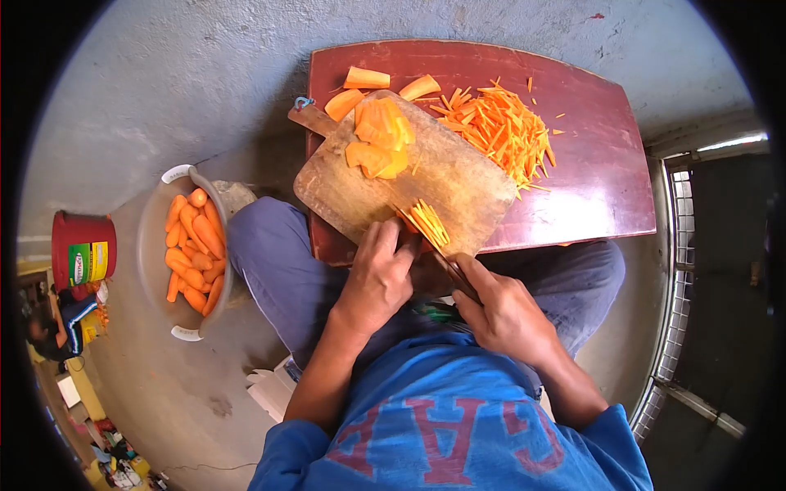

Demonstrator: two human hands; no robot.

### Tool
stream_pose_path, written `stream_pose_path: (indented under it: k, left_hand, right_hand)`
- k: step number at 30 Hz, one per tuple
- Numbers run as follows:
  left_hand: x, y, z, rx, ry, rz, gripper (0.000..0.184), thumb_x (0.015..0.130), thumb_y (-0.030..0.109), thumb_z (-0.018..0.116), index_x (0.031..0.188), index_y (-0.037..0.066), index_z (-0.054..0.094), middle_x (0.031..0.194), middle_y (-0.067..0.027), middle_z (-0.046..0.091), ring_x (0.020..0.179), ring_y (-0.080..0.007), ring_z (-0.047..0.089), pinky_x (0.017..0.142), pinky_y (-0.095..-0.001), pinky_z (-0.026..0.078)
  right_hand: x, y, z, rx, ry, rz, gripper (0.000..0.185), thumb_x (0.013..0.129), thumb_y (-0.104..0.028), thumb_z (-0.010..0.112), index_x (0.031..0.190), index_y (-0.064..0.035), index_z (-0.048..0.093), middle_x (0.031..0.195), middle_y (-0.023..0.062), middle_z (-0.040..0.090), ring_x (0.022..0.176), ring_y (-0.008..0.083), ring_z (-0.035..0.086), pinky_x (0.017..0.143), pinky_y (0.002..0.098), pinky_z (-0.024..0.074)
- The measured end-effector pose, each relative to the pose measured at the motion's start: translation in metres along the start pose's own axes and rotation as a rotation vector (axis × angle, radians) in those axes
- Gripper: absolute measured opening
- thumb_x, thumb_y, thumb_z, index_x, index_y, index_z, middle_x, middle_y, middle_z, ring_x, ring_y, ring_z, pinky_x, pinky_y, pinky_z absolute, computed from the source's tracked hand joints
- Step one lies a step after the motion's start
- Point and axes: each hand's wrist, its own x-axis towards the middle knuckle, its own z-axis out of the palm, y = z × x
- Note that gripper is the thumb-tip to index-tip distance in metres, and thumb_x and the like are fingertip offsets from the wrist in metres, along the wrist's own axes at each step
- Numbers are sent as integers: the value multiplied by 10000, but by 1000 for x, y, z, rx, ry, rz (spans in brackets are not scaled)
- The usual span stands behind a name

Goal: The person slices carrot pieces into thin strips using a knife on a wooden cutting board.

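A wooden cutting board lies tilted on a red table. At its near edge my left hand is closed, its fingertips pressed on carrot slices beside the blade. My right hand is wrapped round the handle of a knife, whose blade points up and left towards the left fingertips. Thin carrot sticks lie against the blade. Flat carrot slices are stacked on the board's upper left part. Beyond the board is a heap of carrot shreds.
The red table stands against a wall and also holds larger carrot pieces. On the floor at left are a basin of peeled carrots and a red bucket. Another person shows at far left.
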Motion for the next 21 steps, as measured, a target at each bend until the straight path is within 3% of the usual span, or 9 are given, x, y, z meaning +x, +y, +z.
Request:
stream_pose_path:
  k: [7, 13, 15, 19, 21]
  left_hand:
    - [1, -3, -7, -33, -2, -7, 385, 844, -59, 681, 1209, -35, 801, 1228, -276, 602, 1127, -483, 616, 1034, -560, 565]
    - [-3, 1, -1, -33, 48, 14, 400, 849, -37, 696, 1234, -11, 802, 1225, -293, 601, 1133, -494, 610, 1026, -557, 565]
    - [-1, 5, -4, -40, 14, 7, 399, 847, -29, 702, 1234, -18, 798, 1235, -295, 606, 1140, -495, 608, 1021, -556, 564]
    - [-3, 7, 3, -11, 46, 80, 362, 814, -15, 723, 1170, -52, 781, 1269, -304, 621, 1129, -491, 613, 1010, -555, 565]
    - [-4, 5, 4, -10, 48, 68, 326, 802, -12, 728, 1123, -49, 772, 1254, -297, 626, 1116, -482, 617, 1009, -547, 564]
  right_hand:
    - [9, 0, -1, -5, -52, 49, 438, 1072, -78, 714, 1469, 35, 565, 1159, 334, 767, 1022, 566, 749, 821, 613, 611]
    - [1, 11, 10, -12, 33, -84, 517, 1070, -75, 719, 1541, 33, 535, 1151, 334, 768, 991, 569, 752, 814, 615, 616]
    - [-4, -3, 3, -34, -39, 38, 528, 1059, -52, 726, 1546, 46, 547, 1207, 329, 769, 1069, 552, 761, 879, 573, 622]
    - [-11, -22, -7, -57, -120, 162, 543, 1051, -31, 731, 1554, 49, 544, 1234, 319, 771, 1111, 542, 767, 909, 547, 627]
    - [-8, -8, 0, -10, -82, 86, 546, 1045, -27, 732, 1553, 42, 545, 1216, 314, 774, 1089, 547, 765, 882, 554, 626]
